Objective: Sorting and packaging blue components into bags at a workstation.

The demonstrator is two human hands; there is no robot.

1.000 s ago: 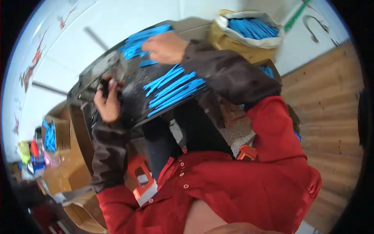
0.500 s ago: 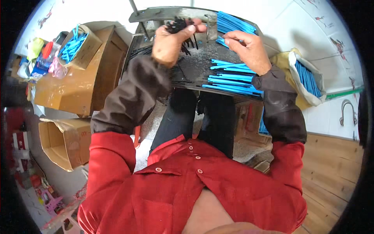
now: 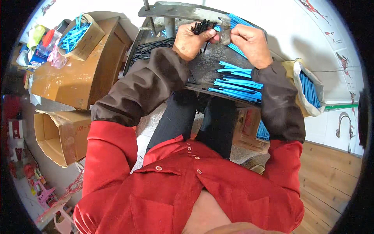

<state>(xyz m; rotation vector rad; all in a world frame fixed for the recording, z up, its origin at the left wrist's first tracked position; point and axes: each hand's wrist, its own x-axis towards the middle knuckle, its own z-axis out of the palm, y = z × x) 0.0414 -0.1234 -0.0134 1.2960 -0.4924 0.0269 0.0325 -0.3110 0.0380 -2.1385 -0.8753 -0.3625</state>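
Red shirt point(image 3: 163, 195) nearest on my feed, dark scuffed worktop point(image 3: 204, 66) beyond, blue strips point(image 3: 243, 84) near its right front edge, left hand point(image 3: 189, 43) clutching black sticks point(image 3: 200, 26), right hand point(image 3: 253, 45) by a glass jar point(image 3: 225, 34), grip I can't tell, white wall point(image 3: 280, 15) behind.

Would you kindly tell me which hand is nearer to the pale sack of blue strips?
Right. The right hand is up and left of the sack in the picture; the left hand, holding a black bundle, is farther left, beyond the right hand.
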